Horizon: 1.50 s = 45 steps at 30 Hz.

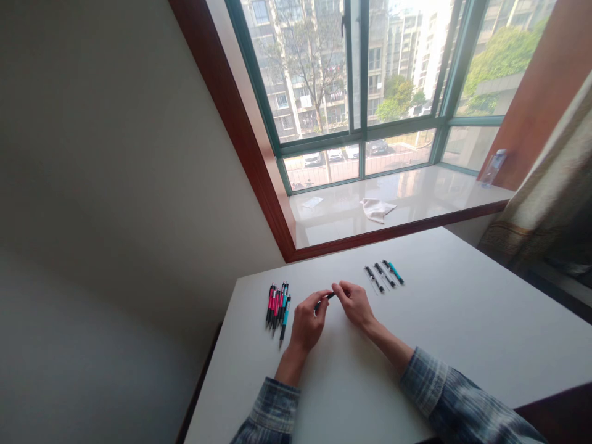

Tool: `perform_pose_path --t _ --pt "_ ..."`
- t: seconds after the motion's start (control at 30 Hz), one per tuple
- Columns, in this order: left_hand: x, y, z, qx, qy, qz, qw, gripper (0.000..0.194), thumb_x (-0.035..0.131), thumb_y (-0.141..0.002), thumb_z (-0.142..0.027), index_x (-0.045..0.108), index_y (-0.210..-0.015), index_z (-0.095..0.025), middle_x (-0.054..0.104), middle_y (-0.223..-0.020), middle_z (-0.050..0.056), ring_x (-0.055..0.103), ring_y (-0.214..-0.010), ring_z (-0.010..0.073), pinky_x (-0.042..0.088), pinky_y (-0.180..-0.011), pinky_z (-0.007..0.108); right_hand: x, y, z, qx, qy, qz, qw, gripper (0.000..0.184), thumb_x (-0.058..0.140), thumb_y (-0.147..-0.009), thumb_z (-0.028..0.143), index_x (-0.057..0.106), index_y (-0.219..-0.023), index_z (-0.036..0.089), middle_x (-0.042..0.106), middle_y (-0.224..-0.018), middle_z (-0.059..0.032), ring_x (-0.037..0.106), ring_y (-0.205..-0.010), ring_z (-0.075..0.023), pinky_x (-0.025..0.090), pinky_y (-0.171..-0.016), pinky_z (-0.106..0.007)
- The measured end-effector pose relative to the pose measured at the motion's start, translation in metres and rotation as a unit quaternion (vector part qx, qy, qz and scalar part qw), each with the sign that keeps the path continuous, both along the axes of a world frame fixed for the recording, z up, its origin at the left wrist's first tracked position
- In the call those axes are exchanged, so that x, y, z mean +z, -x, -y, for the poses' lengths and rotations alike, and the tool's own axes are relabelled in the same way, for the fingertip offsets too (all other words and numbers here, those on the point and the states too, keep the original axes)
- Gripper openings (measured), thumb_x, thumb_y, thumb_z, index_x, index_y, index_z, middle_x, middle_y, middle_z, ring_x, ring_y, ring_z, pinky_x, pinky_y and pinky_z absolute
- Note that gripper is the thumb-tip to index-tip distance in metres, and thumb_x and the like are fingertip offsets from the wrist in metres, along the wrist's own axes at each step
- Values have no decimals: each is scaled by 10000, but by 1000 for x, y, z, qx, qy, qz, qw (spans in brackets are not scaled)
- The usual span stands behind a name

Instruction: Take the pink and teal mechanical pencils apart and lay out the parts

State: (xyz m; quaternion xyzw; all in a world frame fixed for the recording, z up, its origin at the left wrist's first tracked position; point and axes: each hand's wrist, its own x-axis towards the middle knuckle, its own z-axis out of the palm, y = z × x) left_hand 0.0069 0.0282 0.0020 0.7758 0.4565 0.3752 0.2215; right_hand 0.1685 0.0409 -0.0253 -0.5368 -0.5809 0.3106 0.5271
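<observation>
My left hand is closed around a small black pen part above the white table. Close beside it, my right hand pinches the other end of that part with thumb and forefinger; the fingers hide most of it. Left of my left hand lies a group of assembled pens, some pink and some blue, all with black grips. Beyond my right hand are pen pieces in a loose row: black parts with thin clear or metal pieces and a blue barrel.
The white table meets a window sill with a dark red wooden edge. A crumpled cloth or tissue and a clear bottle are on the sill. A curtain hangs at the right, a plain wall at the left.
</observation>
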Motion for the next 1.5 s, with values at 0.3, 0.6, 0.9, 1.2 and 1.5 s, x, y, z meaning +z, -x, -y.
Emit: perform_pose_path --t 0.3,0.6,0.9,1.2,1.5 --pt "-2 2 -3 49 10 0 999 287 485 -1006 -304 733 -1123 -216 754 -881 25 695 -781 177 515 -745 275 9 -1 4 43 -14 -53 998 285 568 -942 445 628 -817 197 652 -750 0 575 -709 -161 413 -652 -266" --pt "-2 3 -4 54 17 10 998 306 490 -1003 -353 747 -1096 -216 776 -969 48 713 -844 195 527 -792 289 8 -3 1 84 16 -149 985 295 654 -890 475 716 -899 188 734 -881 -59 664 -866 -219 499 -721 -302" --pt "-3 3 -4 66 40 5 997 294 562 -970 -464 710 -1053 -224 720 -841 16 655 -715 167 499 -723 271 -1 -4 -4 96 5 -183 978 299 691 -877 475 758 -961 195 774 -975 -84 703 -936 -241 545 -831 -355" --pt "-9 7 -6 87 48 0 995 323 512 -981 -491 695 -1015 -227 698 -789 0 599 -642 145 461 -672 241 8 -25 -8 -19 -74 -78 994 278 625 -924 447 761 -988 213 768 -1026 -91 714 -920 -235 584 -846 -379" --pt "-12 10 -6 72 58 -4 996 367 500 -976 -521 704 -999 -217 716 -798 22 626 -674 169 447 -648 246 22 -100 -48 -74 -95 204 972 237 607 -885 271 698 -1101 240 754 -900 -45 656 -926 -261 512 -852 -400"
